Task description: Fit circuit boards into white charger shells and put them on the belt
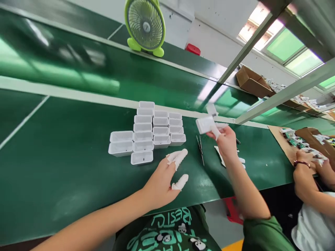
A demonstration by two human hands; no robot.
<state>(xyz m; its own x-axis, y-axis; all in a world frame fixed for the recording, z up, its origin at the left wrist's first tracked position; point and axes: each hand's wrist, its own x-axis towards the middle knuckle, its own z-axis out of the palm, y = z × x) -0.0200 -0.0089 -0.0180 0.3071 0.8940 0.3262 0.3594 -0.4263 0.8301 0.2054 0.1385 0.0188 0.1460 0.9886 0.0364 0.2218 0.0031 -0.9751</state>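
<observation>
My left hand (162, 181) hovers low over the green table with thumb and fingers apart and nothing in it. White coverings wrap its fingertips. My right hand (227, 142), raised above the table, grips a small white plastic box (204, 124) at its right end. A paler white shape behind that box may be its reflection. Left of centre, several open white boxes (142, 158) stand in close rows, a few with a small dark mark inside. Between my hands a thin dark tool, seemingly tweezers (200, 150), lies on the table.
White pieces (221, 156) lie under my right forearm. A green fan (146, 26) stands on the back ledge. Posts and a slanted beam (288, 92) rise at the right. Beyond, a co-worker's hands (305, 158) handle small parts over cardboard (280, 143).
</observation>
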